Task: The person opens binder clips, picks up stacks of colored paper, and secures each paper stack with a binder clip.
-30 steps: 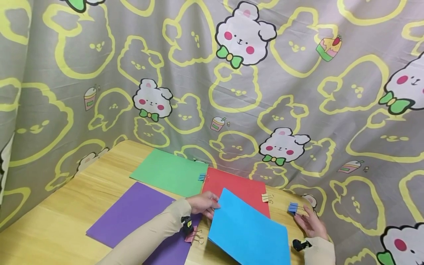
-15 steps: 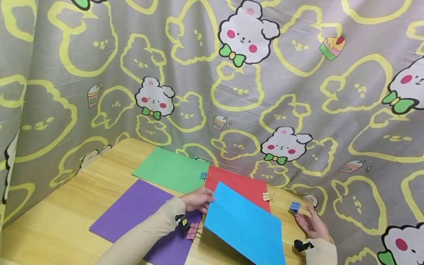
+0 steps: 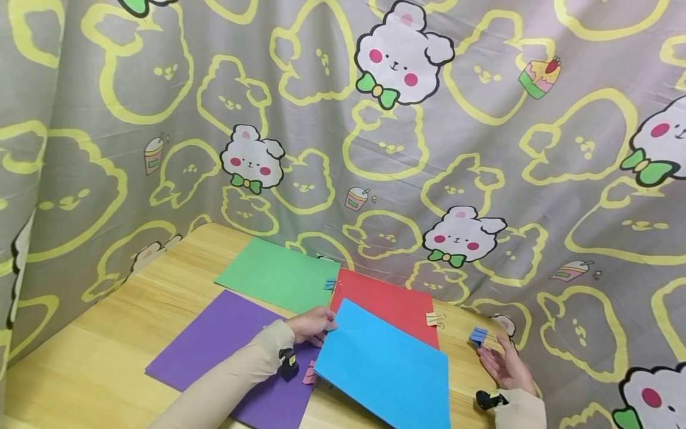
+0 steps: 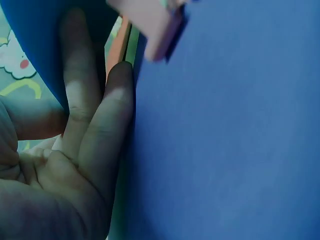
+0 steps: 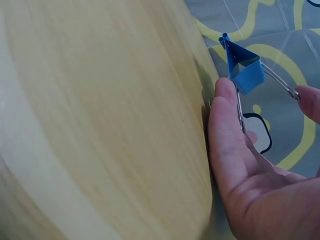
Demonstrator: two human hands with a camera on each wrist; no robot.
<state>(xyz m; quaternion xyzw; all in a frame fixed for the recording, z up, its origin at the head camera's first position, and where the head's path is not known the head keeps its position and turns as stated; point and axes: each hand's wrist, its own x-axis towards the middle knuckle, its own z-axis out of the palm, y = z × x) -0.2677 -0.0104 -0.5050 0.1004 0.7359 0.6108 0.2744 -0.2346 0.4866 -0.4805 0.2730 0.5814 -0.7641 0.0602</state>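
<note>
My left hand [image 3: 309,326] pinches the upper left corner of a stack of bright blue paper [image 3: 386,363], thumb on top and fingers underneath. The stack tilts over the table and overlaps the red paper in the head view. Off to the right, my right hand [image 3: 506,364] holds a blue binder clip [image 3: 479,337] by its wire handles. In the right wrist view, the thumb is on one handle and the fingers lie along the other, with the jaws of the clip [image 5: 245,70] parted and nothing between them.
Purple paper [image 3: 214,339] with a pink binder clip [image 3: 309,372] lies left of the blue stack. Behind are green paper [image 3: 278,274] with a blue clip [image 3: 330,284], and red paper [image 3: 386,304] with a yellow clip [image 3: 433,319]. A patterned curtain [image 3: 300,119] borders the wooden table [image 3: 96,333].
My left hand has drawn the blue stack leftward, so it now covers the pink clip's handles. The right hand stays almost in place, and the blue clip has turned slightly.
</note>
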